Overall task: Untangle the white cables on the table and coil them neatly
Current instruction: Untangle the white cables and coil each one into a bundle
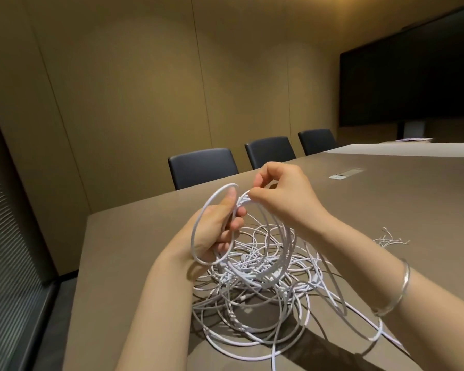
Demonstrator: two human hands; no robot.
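A big tangle of white cables (263, 285) lies on the brown table (134, 258) in front of me. My left hand (217, 228) grips a coil of several cable loops (198, 223) lifted above the pile, fingers curled round the bundle. My right hand (281, 194) pinches the same cable at the top of the coil, thumb and fingertips closed on it. Strands hang from the coil down into the tangle. One long loop (370, 338) trails to the right toward the near edge.
A small bunch of thin white ties (390, 238) lies on the table to the right. Three dark chairs (202, 167) stand along the far side. A socket panel (346, 174) is set in the tabletop. A large dark screen (413, 84) hangs at the right wall.
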